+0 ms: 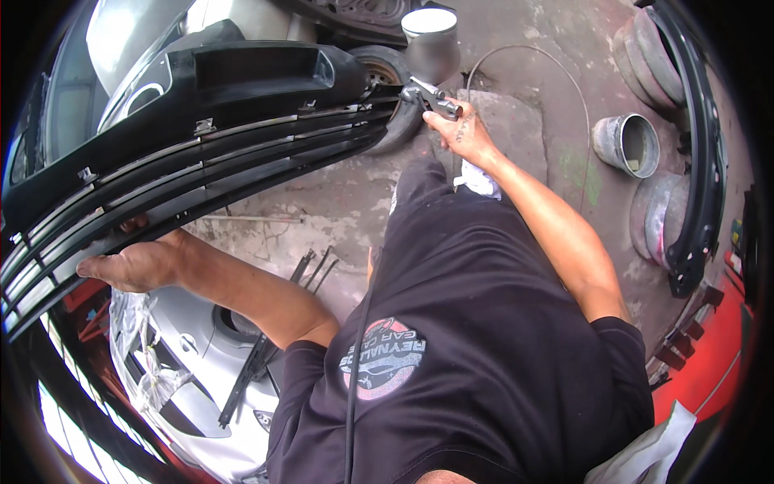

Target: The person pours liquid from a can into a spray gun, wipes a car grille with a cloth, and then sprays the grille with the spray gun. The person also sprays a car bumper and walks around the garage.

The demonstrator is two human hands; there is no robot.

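Note:
A long black car bumper (189,81) with a slatted grille spans the upper left, its slats running toward the middle. My left hand (141,262) grips the lower grille slats near their left end; some of its fingers are hidden behind them, and the thumb sticks out. In my right hand (466,133) is a metal spray gun (434,101), its nose close to the bumper's right end. A grey cup with a white top (431,48) stands above the gun in the picture; its lower part is blurred. The fingers wrap the gun's handle.
A thin hose (564,60) curves over the stained concrete floor. At right are a metal bucket (626,145), wheel rims (657,218) and a long black bumper part (705,161). A silver car bumper (218,403) with black strips lies lower left. A tyre (403,125) sits behind the grille.

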